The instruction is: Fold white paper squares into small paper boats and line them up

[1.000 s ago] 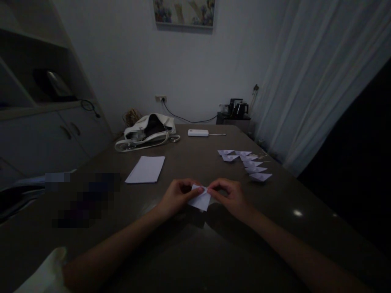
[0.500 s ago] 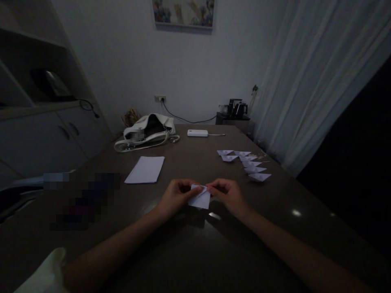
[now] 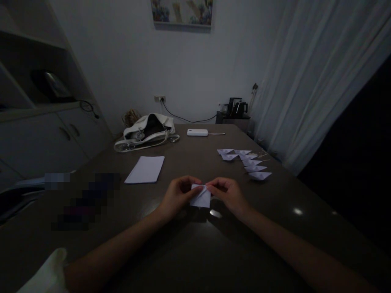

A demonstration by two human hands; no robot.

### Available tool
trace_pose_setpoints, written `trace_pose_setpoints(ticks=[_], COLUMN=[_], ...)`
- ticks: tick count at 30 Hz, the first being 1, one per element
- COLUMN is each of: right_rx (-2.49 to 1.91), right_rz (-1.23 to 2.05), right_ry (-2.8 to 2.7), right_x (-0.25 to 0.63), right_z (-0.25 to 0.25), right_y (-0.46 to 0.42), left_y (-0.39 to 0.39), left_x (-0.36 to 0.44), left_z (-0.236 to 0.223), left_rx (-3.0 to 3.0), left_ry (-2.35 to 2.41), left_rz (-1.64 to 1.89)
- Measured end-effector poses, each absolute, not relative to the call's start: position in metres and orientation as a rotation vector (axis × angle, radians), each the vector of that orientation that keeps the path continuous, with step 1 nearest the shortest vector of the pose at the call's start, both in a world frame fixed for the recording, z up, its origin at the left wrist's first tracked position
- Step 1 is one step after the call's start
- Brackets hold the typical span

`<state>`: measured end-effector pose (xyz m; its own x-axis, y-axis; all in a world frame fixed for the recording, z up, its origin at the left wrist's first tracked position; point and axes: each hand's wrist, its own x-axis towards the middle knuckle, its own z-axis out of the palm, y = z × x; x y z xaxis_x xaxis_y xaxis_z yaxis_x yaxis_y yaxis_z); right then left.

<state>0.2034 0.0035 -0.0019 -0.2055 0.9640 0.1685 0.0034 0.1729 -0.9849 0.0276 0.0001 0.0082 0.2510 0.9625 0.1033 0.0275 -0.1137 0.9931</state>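
A small folded sheet of white paper [image 3: 202, 199] is held between my two hands, a little above the dark tabletop. My left hand [image 3: 180, 194] pinches its upper left part, the thumb lying across the front. At the upper right corner, the thumb and fingers of my right hand [image 3: 228, 193] close on the paper's edge. The fingers behind the sheet are partly hidden. Several folded paper boats [image 3: 253, 162] stand in a loose group beyond my right hand. A stack of white paper [image 3: 146, 169] lies beyond my left hand.
A white bag [image 3: 149, 129] sits open at the back left of the table [image 3: 195, 252]. Near the far edge is a white power bank [image 3: 197, 132] with a short cable. Pixelated dark items [image 3: 91, 199] lie at left. A sheer curtain [image 3: 293, 81] hangs at right.
Both hands keep their pinch on the folded paper, which has shifted very slightly. The boats, paper stack and bag stay where they were.
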Motion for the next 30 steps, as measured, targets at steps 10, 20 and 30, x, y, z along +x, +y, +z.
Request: trace_pose_setpoints(ticks=[10,20,30], right_rx=[-1.025,-1.080,-0.995], right_rz=[1.231,1.230,1.168], right_ry=[-1.473,-1.552,-1.558], right_x=[0.2037,0.2045,0.2018], right_z=[-0.0030,-0.0043,-0.0023], right_y=[0.0026,0.0041,0.0022], left_y=[0.0042,0.0038,0.0004], left_x=[0.0231,0.0247,0.0278], left_z=[0.0067,0.0066,0.0112], left_rx=[1.551,1.461,1.361], left_ry=[1.022,1.062,1.093], left_rz=[1.012,1.017,1.029])
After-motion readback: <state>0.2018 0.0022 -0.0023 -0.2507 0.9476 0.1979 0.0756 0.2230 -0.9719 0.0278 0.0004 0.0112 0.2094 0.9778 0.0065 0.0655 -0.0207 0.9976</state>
